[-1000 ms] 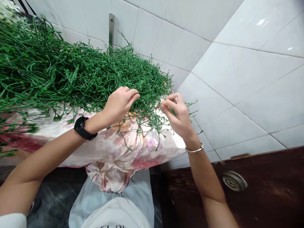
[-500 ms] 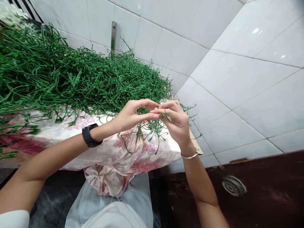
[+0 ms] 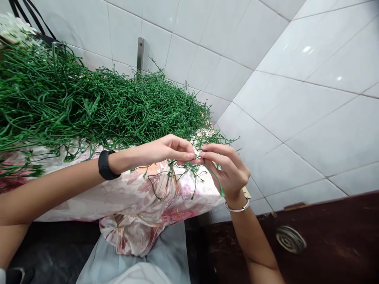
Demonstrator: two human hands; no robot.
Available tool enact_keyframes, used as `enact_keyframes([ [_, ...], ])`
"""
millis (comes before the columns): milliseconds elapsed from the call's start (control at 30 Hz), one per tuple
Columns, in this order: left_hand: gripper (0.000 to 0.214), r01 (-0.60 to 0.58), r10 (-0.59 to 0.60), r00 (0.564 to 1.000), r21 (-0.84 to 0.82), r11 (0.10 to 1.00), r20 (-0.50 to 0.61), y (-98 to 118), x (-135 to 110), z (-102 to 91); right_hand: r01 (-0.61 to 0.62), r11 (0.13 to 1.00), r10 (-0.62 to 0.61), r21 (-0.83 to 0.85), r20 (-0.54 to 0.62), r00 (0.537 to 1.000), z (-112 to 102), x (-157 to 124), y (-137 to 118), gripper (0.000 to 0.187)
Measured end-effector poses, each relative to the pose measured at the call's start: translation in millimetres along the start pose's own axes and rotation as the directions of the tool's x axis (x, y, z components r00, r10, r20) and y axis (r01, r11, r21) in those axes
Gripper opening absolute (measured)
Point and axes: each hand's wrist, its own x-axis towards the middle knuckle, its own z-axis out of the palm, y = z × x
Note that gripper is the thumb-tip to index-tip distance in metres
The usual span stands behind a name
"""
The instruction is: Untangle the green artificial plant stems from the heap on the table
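Observation:
My left hand [image 3: 170,149], with a black band at the wrist, is closed in a pinch between thumb and fingers. Almost touching it, my right hand [image 3: 229,169] also pinches, and a thin green plastic-looking stem [image 3: 218,182] curves from its fingertips down across the palm. The stem's other end seems to run to my left fingertips, though the fingers partly hide it. Just behind and below both hands lie loose green stems [image 3: 192,169] on a floral cloth [image 3: 142,197].
A large heap of green stems [image 3: 118,106] covers the cloth's far side. White flowers [image 3: 16,29] sit at the upper left. Tiled walls [image 3: 201,43] meet behind, with a metal strip [image 3: 140,53] on one. A dark reddish-brown surface [image 3: 331,236] with a round metal fitting [image 3: 290,239] lies right.
Both hands have come lower in the view, and the right hand has turned and opened slightly away from the left. A curved stem now shows along the right palm. The camera view shifted slightly.

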Motion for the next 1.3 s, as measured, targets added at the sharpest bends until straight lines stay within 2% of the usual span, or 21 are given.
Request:
enact_keyframes([
  [67, 0.010, 0.010, -0.010, 0.999, 0.002, 1.000, 0.046, 0.1, 0.1, -3.1, 0.040, 0.999, -0.040, -0.018, 0.009, 0.999, -0.9, 2.2, 3.3, 0.035],
  [167, 0.015, 0.017, -0.017, 0.998, 0.004, 1.000, 0.057, -2.7, -0.6, -4.5, 0.093, 0.995, -0.092, -0.029, 0.025, 0.995, -0.1, 3.2, 6.8, 0.036],
  [300, 0.020, -0.014, 0.015, 1.000, -0.046, 0.999, 0.009, -14.7, 1.6, -4.0, 0.135, 0.990, -0.128, -0.029, 0.167, 0.978, 2.0, 1.7, 6.9, 0.043],
  [433, 0.020, 0.004, -0.006, 0.999, -0.034, 0.999, -0.043, -28.1, 5.7, -5.1, 0.152, 0.987, -0.128, -0.054, 0.311, 0.942, 1.7, -0.4, 3.6, 0.052],
  [567, 0.014, -0.012, 0.012, 1.000, -0.018, 1.000, -0.018, -29.4, 5.3, -8.8, 0.210, 0.967, -0.126, -0.145, 0.444, 0.887, -1.8, -0.5, 0.1, 0.057],
  [667, 0.018, -0.034, 0.034, 0.999, 0.016, 0.999, 0.027, -24.9, 3.1, -11.5, 0.280, 0.932, -0.144, -0.230, 0.475, 0.868, -4.3, 0.5, -0.8, 0.054],
  [800, 0.021, -0.037, 0.033, 0.999, 0.113, 0.993, 0.042, -22.4, 1.6, -11.3, 0.380, 0.861, -0.202, -0.338, 0.458, 0.866, -5.2, 1.0, 1.2, 0.048],
  [900, 0.022, -0.057, 0.065, 0.997, 0.174, 0.983, -0.038, -24.1, 1.7, -8.2, 0.433, 0.810, -0.240, -0.396, 0.449, 0.861, -3.7, -1.7, 5.2, 0.043],
  [1000, 0.019, -0.058, 0.087, 0.986, 0.191, 0.980, -0.144, -25.5, 1.6, -4.5, 0.427, 0.781, -0.272, -0.455, 0.369, 0.889, -0.3, -7.0, 10.3, 0.039],
  [1200, 0.012, -0.040, 0.054, 0.956, 0.054, 0.998, -0.287, -23.5, 0.4, 2.4, 0.261, 0.841, -0.219, -0.474, 0.142, 0.965, 13.7, -13.2, 6.1, 0.029],
  [1267, 0.011, -0.054, 0.059, 0.940, 0.026, 0.998, -0.335, -23.3, 0.1, 4.2, 0.124, 0.906, -0.115, -0.406, 0.048, 0.992, 19.1, -12.7, -2.4, 0.024],
  [1300, 0.011, -0.069, 0.076, 0.934, 0.034, 0.997, -0.349, -23.7, -0.2, 4.7, 0.021, 0.946, -0.019, -0.323, 0.009, 1.000, 21.1, -11.9, -7.3, 0.022],
])
